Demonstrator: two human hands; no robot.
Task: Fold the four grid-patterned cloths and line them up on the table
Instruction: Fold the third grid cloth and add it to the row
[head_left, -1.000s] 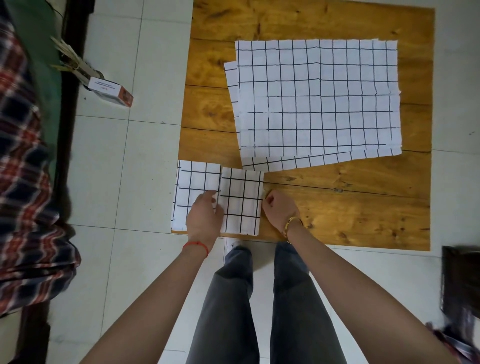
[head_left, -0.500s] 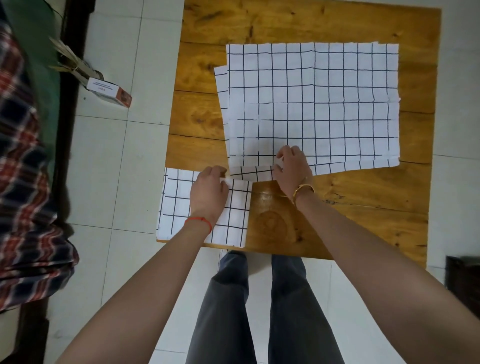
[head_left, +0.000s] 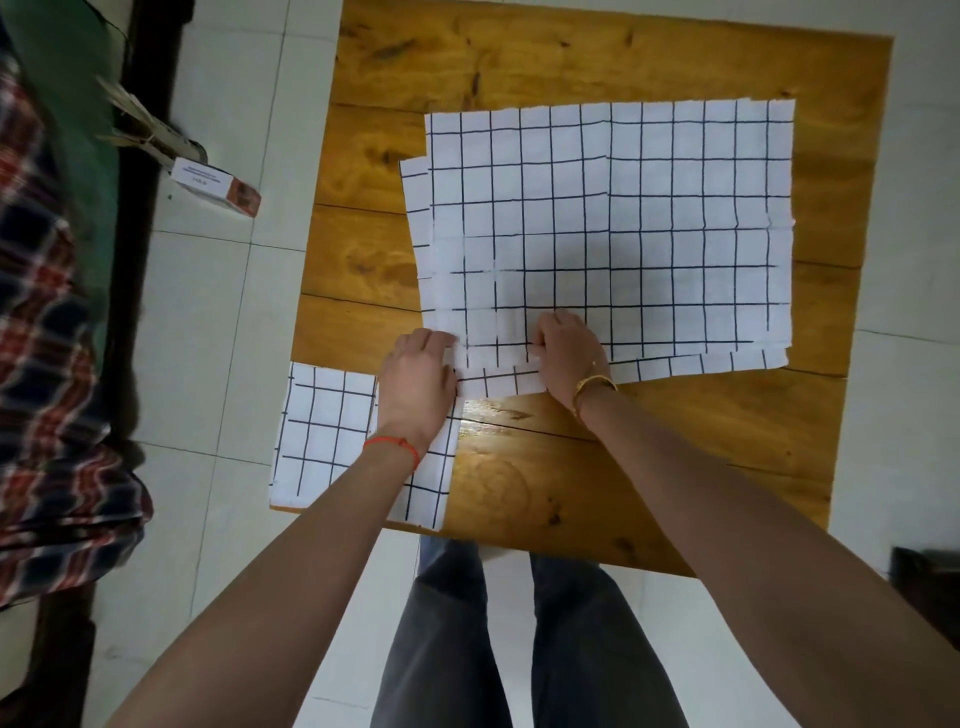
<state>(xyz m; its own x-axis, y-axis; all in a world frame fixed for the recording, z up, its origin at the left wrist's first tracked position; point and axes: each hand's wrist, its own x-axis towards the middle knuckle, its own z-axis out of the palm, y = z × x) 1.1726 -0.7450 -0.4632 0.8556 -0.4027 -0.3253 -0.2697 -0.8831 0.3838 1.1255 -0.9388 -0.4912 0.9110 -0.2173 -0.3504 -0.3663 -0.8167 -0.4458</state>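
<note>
White cotton-like cloths printed with a black grid lie in a loose unfolded stack (head_left: 613, 228) on the middle and far part of the worn yellow-brown wooden tabletop (head_left: 571, 467). Edges of lower sheets peek out at the stack's left and near sides; how many sheets it holds cannot be told for sure. Two folded grid-patterned cloths (head_left: 332, 436) sit side by side at the near left corner, touching or nearly so, with their left edge reaching the table's edge.

By the look of it, the step in hand is picking up the next cloth from the stack. Both hands are at its near left corner. The left hand (head_left: 415, 384) has its fingers curled at the corner of the top sheet, over the folded pair's far edge, and seems to pinch that corner, though the fingertips are hidden. The right hand (head_left: 569, 353) lies just beside it on the near edge, fingers bent down onto the fabric in a narrow grip, apparently holding the hem.

The next move probably calls for parting only the top sheet from those beneath, since thin cloth tends to cling and drag its neighbours along.

Beyond the table are pale floor tiles (head_left: 218, 312), a small white and red-brown cardboard box (head_left: 215, 184) on the floor, and a red and navy plaid fabric (head_left: 47, 364) at the left.
</note>
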